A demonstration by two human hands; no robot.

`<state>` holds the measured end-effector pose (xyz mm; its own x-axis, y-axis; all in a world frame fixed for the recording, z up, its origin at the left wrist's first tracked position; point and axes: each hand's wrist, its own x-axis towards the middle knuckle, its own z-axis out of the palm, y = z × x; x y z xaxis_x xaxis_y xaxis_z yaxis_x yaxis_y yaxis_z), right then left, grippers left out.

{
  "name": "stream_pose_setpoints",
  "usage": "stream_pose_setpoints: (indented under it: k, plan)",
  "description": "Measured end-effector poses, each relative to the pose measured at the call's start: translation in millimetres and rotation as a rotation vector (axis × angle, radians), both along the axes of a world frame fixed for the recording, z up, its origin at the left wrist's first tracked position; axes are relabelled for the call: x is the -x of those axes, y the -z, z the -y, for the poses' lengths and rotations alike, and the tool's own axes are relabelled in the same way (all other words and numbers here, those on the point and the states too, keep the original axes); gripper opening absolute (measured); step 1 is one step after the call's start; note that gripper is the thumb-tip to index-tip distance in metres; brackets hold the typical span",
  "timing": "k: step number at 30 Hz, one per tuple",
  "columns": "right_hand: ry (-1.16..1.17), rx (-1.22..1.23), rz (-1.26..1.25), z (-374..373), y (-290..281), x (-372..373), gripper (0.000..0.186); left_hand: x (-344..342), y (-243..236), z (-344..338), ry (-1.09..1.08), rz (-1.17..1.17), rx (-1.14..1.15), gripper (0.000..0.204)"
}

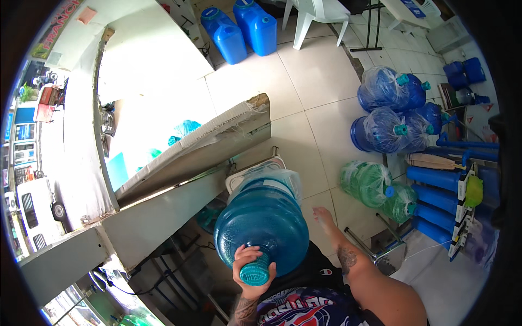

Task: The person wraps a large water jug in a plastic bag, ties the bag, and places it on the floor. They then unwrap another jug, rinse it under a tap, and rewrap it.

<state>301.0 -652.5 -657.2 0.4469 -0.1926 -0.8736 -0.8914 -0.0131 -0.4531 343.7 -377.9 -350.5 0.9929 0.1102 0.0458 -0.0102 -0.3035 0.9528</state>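
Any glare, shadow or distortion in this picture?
Head view: glare bleaches the pale surface at upper left; deep shadow sits below the grey ledge; the fisheye bends edges toward the rim; the teal bottle and left hand look fairly clear.

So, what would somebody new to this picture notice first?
Probably the big teal jug in the lower middle, the left hand gripping its capped neck. Next, perhaps, the plastic-covered blue jugs clustered at the right, and the two bright blue containers near the top edge, left of the white chair.
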Motion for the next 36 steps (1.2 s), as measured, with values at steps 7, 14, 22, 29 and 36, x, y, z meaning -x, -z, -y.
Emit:
stream_pose_setpoints:
  k: [7,14,22,29,36]
  plan:
    - [-0.243,0.050,-0.220,13,33,2,0.052,-22,44,-92,-0.434,-0.342,0.323,0.050]
    - [0.462,0.172,-0.086,-73,112,-17,0.057,22,237,-109,-0.390,-0.726,0.340,0.048]
    - [0.394,0.079,0.041,-83,106,-3,0.053,118,261,-133,-0.288,-0.929,0.242,0.046]
    - [0.121,0.036,0.145,-50,37,-3,0.050,98,251,-167,0.131,-0.842,0.072,0.044]
    - [-0.300,-0.042,0.424,-34,22,-72,0.047,-1,313,-182,-0.143,-0.938,0.799,0.041]
